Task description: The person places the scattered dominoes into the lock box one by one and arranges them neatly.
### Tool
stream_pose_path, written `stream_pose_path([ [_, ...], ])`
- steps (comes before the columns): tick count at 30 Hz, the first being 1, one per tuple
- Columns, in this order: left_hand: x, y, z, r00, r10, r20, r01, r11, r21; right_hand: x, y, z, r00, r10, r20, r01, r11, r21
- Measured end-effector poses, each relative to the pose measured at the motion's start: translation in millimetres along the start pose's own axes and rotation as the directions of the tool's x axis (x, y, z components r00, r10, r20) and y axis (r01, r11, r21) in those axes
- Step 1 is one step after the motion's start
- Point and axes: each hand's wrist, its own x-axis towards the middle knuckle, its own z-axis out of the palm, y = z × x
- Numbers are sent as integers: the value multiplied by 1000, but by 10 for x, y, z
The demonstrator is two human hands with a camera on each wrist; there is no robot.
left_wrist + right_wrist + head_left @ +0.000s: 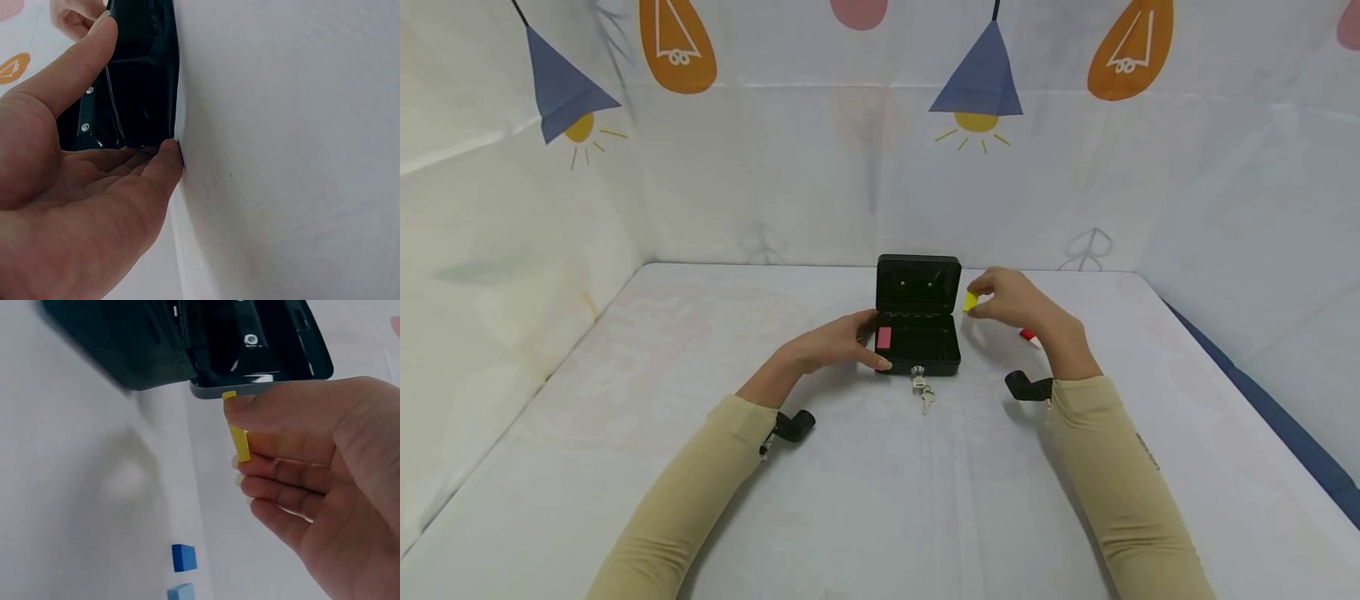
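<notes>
A black box (938,337) sits on the white worktop (850,500), its lid (917,271) raised at the back so that the inside faces the person. In it lies a pink block (884,337), close to the left wall; the rest of the interior is dark. Two silver studs show on the inside of the lid. At the front, a key stands in the lock (917,372), and another key (928,400) hangs below it.

The left hand (835,343) holds the box by its left side: the thumb rests at the near left corner, the fingers lie along the side wall, and this grip is spread wide with the box between thumb and fingers.

The right hand (1018,302) has its grip clamped on a yellow block (239,434), pinched between thumb and fingers. The yellow block is outside the box, just to the right of the raised lid; whether it touches the lid, I cannot tell.

Near the right wrist a red block (1027,334) lies on the worktop, with something white (1036,342) beside it, partly hidden by the arm. The right wrist view also shows a dark blue block (184,557) and a light blue block (181,592), close together outside the box.
</notes>
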Motion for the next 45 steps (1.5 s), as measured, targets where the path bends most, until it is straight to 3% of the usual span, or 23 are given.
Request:
stream_pose_path([
  [10, 16, -7, -3, 1000, 16, 10, -15, 999, -36, -63, -115, -51, 998, -49, 36, 50, 998, -32],
  [28, 26, -24, -5, 1000, 15, 7, -15, 1000, -27, -110, -326, 3, 991, -114, 75, 120, 990, -75],
  [37, 24, -20, -2, 1000, 17, 10, -17, 999, -42, -111, -436, 77, 980, -176, 87, 185, 977, -107],
  [45, 20, -23, -3, 1000, 20, 13, -19, 999, -45, -102, -547, 185, 978, -188, 89, 196, 975, -101],
])
